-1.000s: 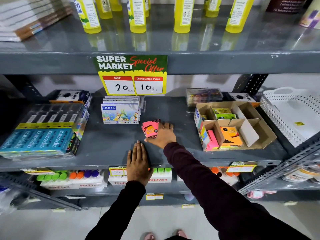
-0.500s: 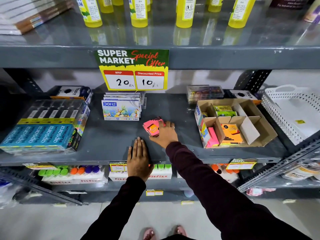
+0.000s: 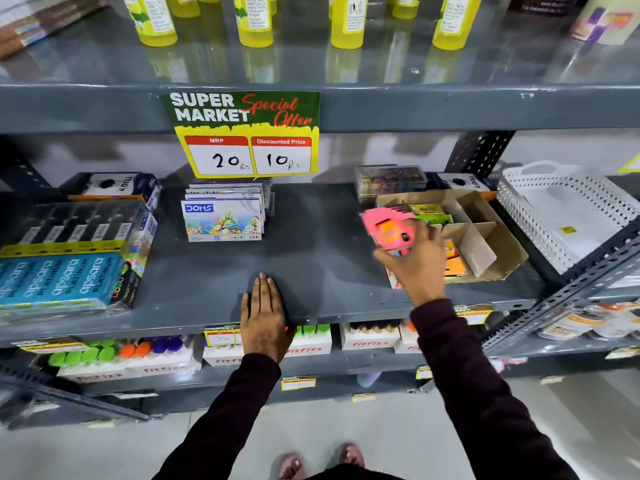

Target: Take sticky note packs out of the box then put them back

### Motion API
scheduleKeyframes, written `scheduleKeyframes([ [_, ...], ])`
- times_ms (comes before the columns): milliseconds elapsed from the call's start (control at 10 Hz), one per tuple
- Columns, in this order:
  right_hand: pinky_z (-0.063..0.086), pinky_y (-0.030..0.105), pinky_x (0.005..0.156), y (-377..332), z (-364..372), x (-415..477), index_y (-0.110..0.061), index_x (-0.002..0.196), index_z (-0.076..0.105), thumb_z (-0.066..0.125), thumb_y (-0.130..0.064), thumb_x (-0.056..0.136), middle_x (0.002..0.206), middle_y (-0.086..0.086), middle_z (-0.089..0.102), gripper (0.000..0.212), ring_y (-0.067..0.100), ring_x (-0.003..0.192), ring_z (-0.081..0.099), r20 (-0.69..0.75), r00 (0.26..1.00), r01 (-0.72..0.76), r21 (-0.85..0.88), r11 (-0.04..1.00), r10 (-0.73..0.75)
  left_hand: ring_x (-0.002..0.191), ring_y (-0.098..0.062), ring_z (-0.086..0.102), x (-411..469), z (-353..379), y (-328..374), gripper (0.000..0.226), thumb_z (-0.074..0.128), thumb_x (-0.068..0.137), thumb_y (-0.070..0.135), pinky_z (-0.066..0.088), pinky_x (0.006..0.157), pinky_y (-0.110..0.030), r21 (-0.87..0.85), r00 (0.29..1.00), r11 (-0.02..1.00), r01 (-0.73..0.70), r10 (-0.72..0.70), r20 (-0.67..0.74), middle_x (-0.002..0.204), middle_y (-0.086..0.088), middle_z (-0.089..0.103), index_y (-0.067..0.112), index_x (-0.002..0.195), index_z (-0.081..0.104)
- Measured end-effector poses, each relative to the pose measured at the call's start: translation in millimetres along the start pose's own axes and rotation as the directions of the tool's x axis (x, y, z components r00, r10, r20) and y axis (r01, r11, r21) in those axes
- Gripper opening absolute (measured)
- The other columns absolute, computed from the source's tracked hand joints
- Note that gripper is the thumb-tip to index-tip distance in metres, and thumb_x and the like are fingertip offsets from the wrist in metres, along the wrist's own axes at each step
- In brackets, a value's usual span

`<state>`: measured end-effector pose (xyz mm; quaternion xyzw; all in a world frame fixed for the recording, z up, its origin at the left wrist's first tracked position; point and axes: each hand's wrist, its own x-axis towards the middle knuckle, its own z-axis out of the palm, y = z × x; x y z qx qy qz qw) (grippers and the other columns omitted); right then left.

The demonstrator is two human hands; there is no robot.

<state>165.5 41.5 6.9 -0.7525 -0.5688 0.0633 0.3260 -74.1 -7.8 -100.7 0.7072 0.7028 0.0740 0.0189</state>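
The person's right hand (image 3: 414,261) is clamped around a blurred stack of pink sticky note packs (image 3: 388,230), held in the air just at the left edge of the open brown cardboard divider box (image 3: 498,237). The box lies directly to the hand's right, so this hand is much nearer. The left hand (image 3: 265,313) lies flat, fingers together, holding nothing, on the grey metal shelf (image 3: 311,258)

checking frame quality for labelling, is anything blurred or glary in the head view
Head view: the pink sticky note pack and right hand are motion-blurred; the left hand is sharp; the top shelf shines with reflections of the yellow bottles; wide-angle bending curves the shelf edges.
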Motion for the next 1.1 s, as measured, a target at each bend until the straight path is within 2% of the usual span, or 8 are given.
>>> scheduleKeyframes([
  [100,0.047,0.048,0.096,44.6,-19.9,15.2,0.003,0.121,0.052,0.081,-0.037,0.069,0.119,0.03,0.06,0.072,0.041,0.117,0.051,-0.048,0.979,-0.194,0.059,0.979,0.197,0.135,-0.038,0.036,-0.1,1.6,0.2,0.105,0.082,0.063,0.039,0.031,0.11,-0.052,0.038,1.0,0.999,-0.013,0.014,-0.006,0.147,-0.027,0.034,-0.007,0.139,0.027],
  [200,0.046,0.049,0.099,66.7,-19.1,21.3,0.002,0.123,0.052,0.079,-0.032,0.072,0.119,0.028,0.061,0.067,0.04,0.118,0.052,-0.045,0.961,-0.263,0.142,0.954,0.271,0.135,-0.039,0.037,0.8,1.4,-0.8,0.108,0.084,0.06,0.04,0.032,0.11,-0.052,0.038,1.0,0.999,-0.016,0.016,-0.001,0.147,-0.027,0.035,-0.007,0.139,0.028],
  [300,0.04,0.048,0.108,85.5,-6.1,24.5,-0.002,0.126,0.054,0.073,-0.033,0.082,0.125,0.023,0.062,0.057,0.037,0.123,0.052,0.023,0.959,-0.28,0.246,0.928,0.283,0.138,-0.037,0.031,-0.3,1.0,-0.9,0.107,0.079,0.066,0.044,0.027,0.113,-0.051,0.052,1.0,0.998,-0.019,0.018,0.022,0.151,-0.025,0.028,-0.005,0.142,0.021],
  [500,0.024,0.042,0.112,100.0,11.9,30.2,-0.004,0.133,0.05,0.052,-0.023,0.098,0.137,0.025,0.051,0.041,0.037,0.134,0.039,0.041,0.962,-0.273,0.115,0.955,0.27,0.142,-0.036,0.022,1.0,2.4,-3.5,0.104,0.069,0.075,0.048,0.02,0.116,-0.048,0.061,0.999,0.998,-0.031,0.03,0.015,0.154,-0.024,0.02,-0.003,0.144,0.012],
  [700,0.034,0.048,0.113,96.0,9.6,33.0,-0.003,0.137,0.045,0.058,-0.02,0.094,0.141,0.025,0.047,0.048,0.04,0.132,0.042,0.105,0.939,-0.336,0.079,0.939,0.328,0.144,-0.034,0.013,2.3,5.0,-3.5,0.107,0.06,0.079,0.057,0.016,0.118,-0.047,0.121,0.999,0.992,-0.031,0.028,0.03,0.156,-0.023,0.012,-0.003,0.144,0.001],
  [900,0.028,0.048,0.117,86.9,1.6,29.4,0.0,0.146,0.026,0.056,-0.027,0.095,0.149,0.027,0.035,0.066,0.04,0.14,0.032,0.122,0.909,-0.407,0.06,0.912,0.398,0.145,-0.036,0.004,3.6,-10.4,-2.4,0.115,0.06,0.076,0.063,0.014,0.119,-0.049,0.144,0.986,0.988,-0.051,0.027,0.166,0.156,-0.024,0.004,-0.004,0.143,-0.005],
  [1000,0.029,0.05,0.116,78.9,-5.4,26.7,0.003,0.145,0.025,0.052,-0.03,0.096,0.148,0.029,0.035,0.065,0.042,0.139,0.034,0.133,0.908,-0.4,-0.01,0.916,0.398,0.145,-0.034,0.006,3.7,-28.3,5.5,0.111,0.062,0.076,0.061,0.013,0.118,-0.048,0.09,0.969,0.994,-0.058,0.035,0.245,0.157,-0.023,0.006,-0.002,0.144,0.001],
  [1100,0.032,0.052,0.114,54.9,-23.4,25.1,0.007,0.145,0.023,0.045,-0.036,0.098,0.145,0.035,0.037,0.068,0.046,0.137,0.034,0.111,0.945,-0.308,-0.004,0.951,0.307,0.136,-0.03,0.032,9.3,-57.6,28.6,0.084,0.065,0.077,0.053,0.031,0.11,-0.042,-0.014,0.976,0.993,-0.12,0.121,0.183,0.148,-0.017,0.035,0.006,0.138,0.031],
])
